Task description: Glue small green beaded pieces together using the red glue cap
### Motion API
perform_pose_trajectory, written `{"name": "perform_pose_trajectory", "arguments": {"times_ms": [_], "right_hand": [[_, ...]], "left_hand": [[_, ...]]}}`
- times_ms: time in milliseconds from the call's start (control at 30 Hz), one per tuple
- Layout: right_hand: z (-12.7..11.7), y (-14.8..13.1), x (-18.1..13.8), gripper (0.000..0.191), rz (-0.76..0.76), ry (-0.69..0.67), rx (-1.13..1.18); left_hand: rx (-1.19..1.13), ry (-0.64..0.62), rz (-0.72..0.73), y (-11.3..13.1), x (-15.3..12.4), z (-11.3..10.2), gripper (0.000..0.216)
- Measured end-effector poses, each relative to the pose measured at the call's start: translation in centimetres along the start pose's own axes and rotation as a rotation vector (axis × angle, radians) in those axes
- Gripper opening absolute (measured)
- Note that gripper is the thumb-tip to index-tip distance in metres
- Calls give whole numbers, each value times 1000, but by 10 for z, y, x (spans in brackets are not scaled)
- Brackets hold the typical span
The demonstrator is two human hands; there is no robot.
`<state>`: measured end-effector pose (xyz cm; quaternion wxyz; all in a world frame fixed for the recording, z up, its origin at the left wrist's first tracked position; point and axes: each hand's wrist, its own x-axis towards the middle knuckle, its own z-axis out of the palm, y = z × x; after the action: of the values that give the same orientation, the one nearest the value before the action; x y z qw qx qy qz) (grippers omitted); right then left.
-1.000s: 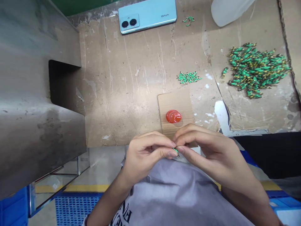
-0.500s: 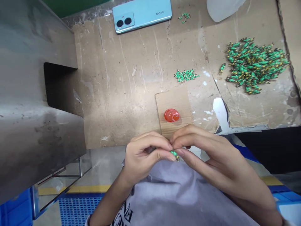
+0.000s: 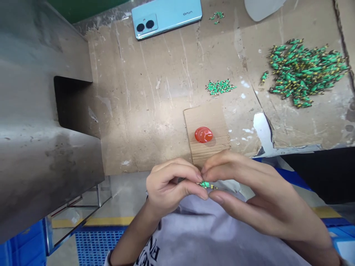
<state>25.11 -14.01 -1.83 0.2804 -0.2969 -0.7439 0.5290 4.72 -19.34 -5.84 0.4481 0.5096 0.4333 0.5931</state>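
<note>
— What do your hands hold?
— My left hand (image 3: 169,184) pinches a small green piece (image 3: 206,184). My right hand (image 3: 249,195) curls at its other end; I cannot tell its grip.
— Where is the piece?
— At 6 o'clock from the red cap (image 3: 203,134).

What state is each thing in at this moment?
Left hand: fingers pinched on green part.
Right hand: fingers curled beside the part, grip unclear.
Phone: face down, flat.
Red disc: lying on cardboard slip.
Big pile: heaped loose.
Small pile: clustered flat, untouched.
</note>
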Motion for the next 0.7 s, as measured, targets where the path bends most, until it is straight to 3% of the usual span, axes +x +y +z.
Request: {"name": "perform_pose_trajectory", "arguments": {"times_ms": [700], "right_hand": [[4,-2,0,20,-9,67,45]], "left_hand": [[-63,-48,82,-4,-2,-1,24]]}}
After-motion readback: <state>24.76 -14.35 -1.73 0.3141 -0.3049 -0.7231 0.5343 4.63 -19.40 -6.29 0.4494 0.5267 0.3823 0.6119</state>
